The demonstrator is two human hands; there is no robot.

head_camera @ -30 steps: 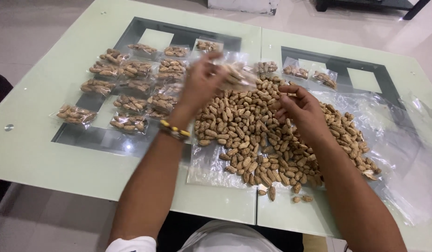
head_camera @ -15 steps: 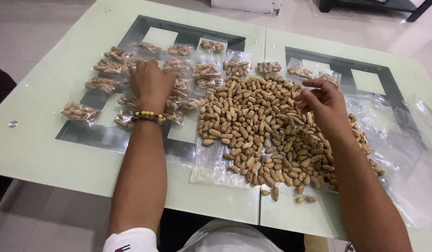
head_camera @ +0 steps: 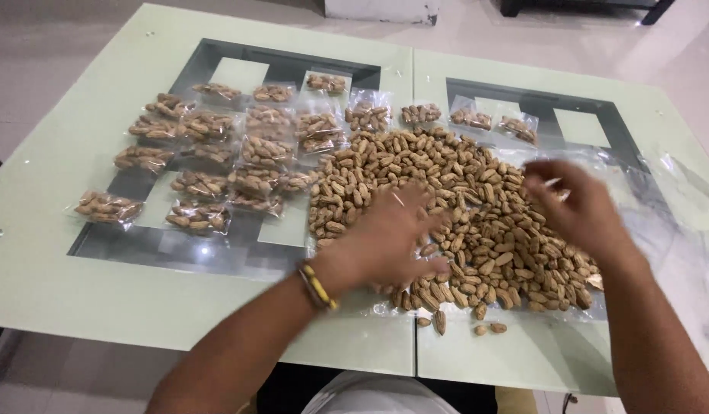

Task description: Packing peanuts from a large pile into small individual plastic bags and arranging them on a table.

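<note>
A big heap of unshelled peanuts (head_camera: 462, 207) lies on a clear plastic sheet (head_camera: 661, 230) on the glass table (head_camera: 78, 284). My left hand (head_camera: 393, 241), with a yellow bracelet at the wrist, is blurred and lies palm down on the near left part of the heap, fingers spread. My right hand (head_camera: 573, 207) hovers over the heap's right side, also blurred; something thin and pale shows at its fingertips, but I cannot make out what. Several small clear bags filled with peanuts (head_camera: 216, 153) lie in rows to the left of the heap.
More filled bags (head_camera: 492, 121) sit along the far side of the heap. A few loose peanuts (head_camera: 462, 326) lie near the front edge. The table is two pale green glass panels with dark frames; tiled floor lies beyond.
My left hand left the filled bags on the left and swung right onto the peanut heap. My right hand has lifted a little over the heap's right side.
</note>
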